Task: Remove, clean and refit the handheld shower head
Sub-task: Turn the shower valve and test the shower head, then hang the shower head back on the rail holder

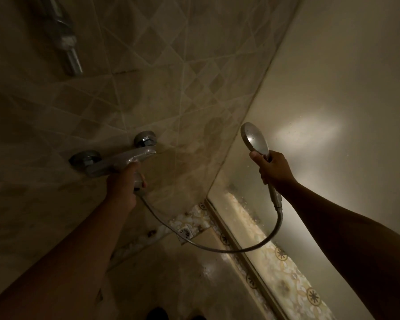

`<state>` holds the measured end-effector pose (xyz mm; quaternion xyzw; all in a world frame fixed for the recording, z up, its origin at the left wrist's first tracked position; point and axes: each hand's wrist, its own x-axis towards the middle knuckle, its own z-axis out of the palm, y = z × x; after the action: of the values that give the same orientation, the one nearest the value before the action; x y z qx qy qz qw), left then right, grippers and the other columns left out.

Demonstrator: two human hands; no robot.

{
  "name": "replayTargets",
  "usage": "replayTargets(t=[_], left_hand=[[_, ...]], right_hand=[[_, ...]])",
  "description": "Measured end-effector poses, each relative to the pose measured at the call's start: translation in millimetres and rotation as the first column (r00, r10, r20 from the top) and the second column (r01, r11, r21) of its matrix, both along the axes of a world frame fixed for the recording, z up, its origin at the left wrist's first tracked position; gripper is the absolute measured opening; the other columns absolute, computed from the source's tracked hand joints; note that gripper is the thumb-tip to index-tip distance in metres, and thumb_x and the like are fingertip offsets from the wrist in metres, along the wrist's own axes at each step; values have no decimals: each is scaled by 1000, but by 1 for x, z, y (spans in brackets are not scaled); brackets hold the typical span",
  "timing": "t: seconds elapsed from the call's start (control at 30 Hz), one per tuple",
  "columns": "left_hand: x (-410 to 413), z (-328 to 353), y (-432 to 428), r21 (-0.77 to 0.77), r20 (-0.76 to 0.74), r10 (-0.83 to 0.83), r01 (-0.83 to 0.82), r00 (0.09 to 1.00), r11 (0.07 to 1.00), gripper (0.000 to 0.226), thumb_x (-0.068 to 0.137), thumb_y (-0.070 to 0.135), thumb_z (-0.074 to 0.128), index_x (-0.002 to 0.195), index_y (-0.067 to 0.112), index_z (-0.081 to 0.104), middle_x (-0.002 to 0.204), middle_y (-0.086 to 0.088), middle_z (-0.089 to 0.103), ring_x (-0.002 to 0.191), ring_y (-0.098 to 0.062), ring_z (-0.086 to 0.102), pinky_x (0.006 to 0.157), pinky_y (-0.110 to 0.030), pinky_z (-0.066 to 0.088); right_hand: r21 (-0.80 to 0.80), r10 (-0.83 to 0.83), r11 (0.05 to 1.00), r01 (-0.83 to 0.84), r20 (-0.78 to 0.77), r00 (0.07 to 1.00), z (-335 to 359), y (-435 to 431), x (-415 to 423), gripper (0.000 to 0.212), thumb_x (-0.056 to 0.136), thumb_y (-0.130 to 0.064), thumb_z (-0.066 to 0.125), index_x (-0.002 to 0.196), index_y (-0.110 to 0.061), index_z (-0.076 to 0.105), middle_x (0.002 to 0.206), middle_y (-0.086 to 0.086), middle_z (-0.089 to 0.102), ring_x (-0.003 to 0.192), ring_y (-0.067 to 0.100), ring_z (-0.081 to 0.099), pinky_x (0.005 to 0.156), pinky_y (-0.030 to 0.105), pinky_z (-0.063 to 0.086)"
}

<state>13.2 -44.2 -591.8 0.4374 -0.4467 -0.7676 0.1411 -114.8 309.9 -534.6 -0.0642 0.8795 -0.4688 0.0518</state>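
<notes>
The shower head [255,140] is being held up by the right hand [273,168], with the fingers [262,175] being wrapped fully round the handle just under the round face. The thumb is being pressed against the lower rim of the head. The head is being kept upright near the frosted glass panel [346,93], well apart from the tiled wall [148,65], and is off its mount. A dull metallic sheen is being shown by the flat oval face, with water droplets being seen on it.

The left hand [125,181] is being closed around the lever of the mixer tap [116,161]; the fingers are being curled under it, with one fingertip [144,184] showing at the right. How firmly it is being gripped cannot be told. The tap is chrome, boxy, and is being carried on two round wall flanges.

A ribbed metal hose [217,249] is being hung in a slack loop from under the tap to the base of the handle. A chrome rail [67,42] is being seen blurred at the upper left. The wall is being covered in beige matt tiles with a diamond pattern. A square floor drain [185,232] is being seen below, set in patterned floor tiles. The light is dim throughout.
</notes>
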Motion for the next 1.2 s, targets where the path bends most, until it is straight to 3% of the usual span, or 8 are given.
replayTargets(t=[0.1, 0.27, 0.47, 0.6, 0.8, 1.0, 1.1, 1.2], left_hand=[[-1, -1, -1, -6, 9, 6, -6, 1000, 1000, 57, 77, 28, 78, 122, -3, 59, 81, -13, 62, 46, -15, 58, 46, -26, 45], [0, -3, -4, -10, 16, -43, 43, 999, 999, 77, 72, 32, 79, 135, -3, 51, 113, -28, 61, 76, -30, 61, 53, -31, 49], [15, 11, -3, -114, 132, -156, 172, 979, 979, 66, 85, 40, 74, 136, 4, 53, 122, -18, 66, 99, -36, 68, 83, -48, 58], [36, 24, 5, -258, 140, -198, 228, 970, 939, 51, 89, 32, 72, 124, -3, 59, 107, -18, 67, 82, -30, 66, 68, -38, 55], [49, 51, 24, -778, 308, 21, 239, 951, 581, 35, 94, 21, 63, 89, -14, 66, 87, -31, 69, 83, -42, 69, 65, -40, 49], [51, 108, 101, -595, 340, -327, 471, 882, 652, 14, 90, 10, 63, 89, 24, 63, 93, -13, 66, 80, -26, 62, 76, -38, 51], [56, 140, 138, -459, 156, -500, 511, 852, 727, 17, 91, 11, 67, 102, 24, 64, 102, -5, 69, 86, -18, 66, 74, -35, 53], [67, 160, 156, -432, 38, -638, 589, 769, 683, 33, 83, 7, 69, 114, 16, 64, 110, -4, 69, 103, -23, 65, 76, -35, 51]], right_hand=[[-8, 19, 1000, -19, 5, 1000, 3, -6, 9, 50, 77, -65, 65, 80, -15, 60, 51, -3, 55, 41, 10, 56, 43, 27, 51], [-42, -5, 999, 6, 14, 1000, 16, -19, 27, 64, 72, -70, 64, 83, -7, 60, 53, 1, 54, 42, 13, 55, 44, 29, 50], [-126, 17, 992, -18, -8, 1000, 42, -30, 49, 58, 73, -67, 65, 81, -10, 61, 51, -1, 54, 42, 16, 54, 45, 30, 49], [-180, 110, 977, -115, -35, 993, 62, -42, 53, 41, 80, -53, 70, 80, -12, 61, 49, -3, 54, 41, 14, 52, 43, 30, 47], [-241, 284, 926, -290, -57, 957, 88, -72, 47, 35, 91, -34, 67, 66, -11, 59, 46, 11, 53, 35, 20, 49, 40, 26, 42], [-373, 597, 739, -561, -25, 802, 116, -94, 44, 47, 92, -45, 62, 59, -11, 59, 43, 7, 52, 36, 18, 51, 37, 17, 37], [-449, 707, 632, -632, -1, 708, 132, -103, 47, 43, 87, -55, 63, 59, -23, 59, 50, 8, 52, 44, 24, 50, 46, 29, 35], [-551, 788, 517, -655, 8, 616, 150, -107, 51, 37, 87, -51, 66, 67, -21, 56, 55, 8, 48, 46, 23, 47, 53, 41, 32]])
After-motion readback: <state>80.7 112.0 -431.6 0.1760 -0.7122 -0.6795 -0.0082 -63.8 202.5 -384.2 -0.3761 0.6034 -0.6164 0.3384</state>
